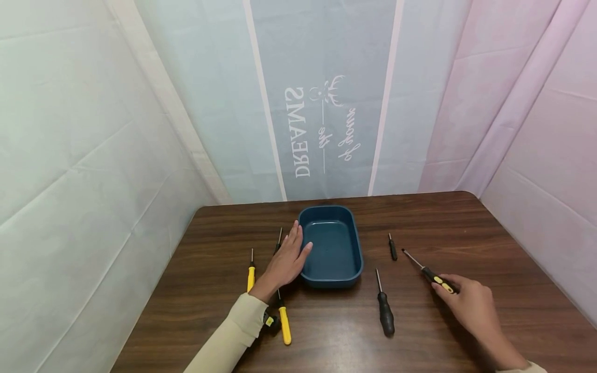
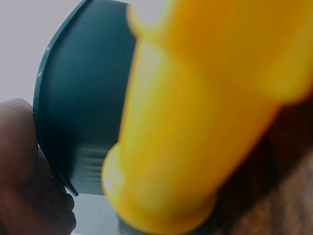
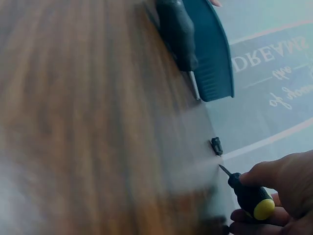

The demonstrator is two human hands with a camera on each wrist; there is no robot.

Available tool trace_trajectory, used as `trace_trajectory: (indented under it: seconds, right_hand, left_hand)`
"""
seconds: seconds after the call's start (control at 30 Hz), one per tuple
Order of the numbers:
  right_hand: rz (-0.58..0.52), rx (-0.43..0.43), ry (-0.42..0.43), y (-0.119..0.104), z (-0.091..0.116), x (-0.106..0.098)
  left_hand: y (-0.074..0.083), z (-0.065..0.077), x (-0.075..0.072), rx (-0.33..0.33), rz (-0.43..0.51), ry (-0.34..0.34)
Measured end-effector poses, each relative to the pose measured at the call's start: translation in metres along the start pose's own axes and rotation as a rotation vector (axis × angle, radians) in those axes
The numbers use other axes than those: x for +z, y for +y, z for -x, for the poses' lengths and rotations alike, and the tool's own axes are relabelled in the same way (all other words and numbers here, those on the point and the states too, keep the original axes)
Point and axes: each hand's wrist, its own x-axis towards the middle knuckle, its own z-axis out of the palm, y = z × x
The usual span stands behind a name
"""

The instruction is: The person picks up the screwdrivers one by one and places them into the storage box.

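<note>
A black-and-yellow screwdriver (image 1: 431, 275), pinched in the right hand's (image 1: 471, 302) fingers, is right of the blue box (image 1: 328, 254). Its bottom shows. The left hand (image 1: 288, 256), fingers straight, touches the box. Left of that, a sleeve (image 1: 228, 331) partly hides a yellow screwdriver (image 1: 251, 278).

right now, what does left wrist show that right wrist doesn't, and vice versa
Only left wrist: a blurred yellow cylindrical handle. Only right wrist: a black-handled screwdriver, a short black screwdriver, white lettering on pale cloth, and the right hand gripping a black-and-yellow screwdriver. Both: the blue-green rectangular plastic tub, brown wood-grain tabletop, and some of the left hand, apparently just a fingertip in right wrist.
</note>
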Motion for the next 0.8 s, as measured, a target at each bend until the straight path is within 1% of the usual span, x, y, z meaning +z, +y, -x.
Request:
trace_trajectory:
  seconds: [0.1, 0.2, 0.37, 0.47, 0.6, 0.67, 0.8]
  right_hand:
    - [-0.027, 0.013, 0.018, 0.003, -0.002, -0.003]
    - [-0.065, 0.045, 0.009, 0.006, -0.004, -0.006]
    - [-0.127, 0.155, -0.031, 0.012, -0.007, -0.013]
    - [-0.211, 0.244, -0.075, 0.016, -0.008, -0.016]
    - [-0.346, 0.34, -0.118, 0.02, -0.012, -0.02]
    - [-0.387, 0.365, -0.125, 0.021, -0.014, -0.022]
    - [-0.429, 0.395, -0.134, 0.02, -0.019, -0.023]
  left_hand:
    - [0.0, 0.0, 0.0, 0.0, 0.004, -0.002]
    - [0.0, 0.0, -0.001, -0.004, 0.005, -0.003]
    - [0.0, -0.001, 0.0, -0.004, 0.002, -0.002]
    - [0.001, -0.001, 0.0, -0.006, -0.001, -0.005]
    - [0.001, -0.001, -0.001, -0.006, -0.002, -0.004]
    - [0.001, -0.001, 0.0, -0.006, -0.004, -0.003]
    - [0.0, -0.001, 0.0, -0.009, -0.008, -0.004]
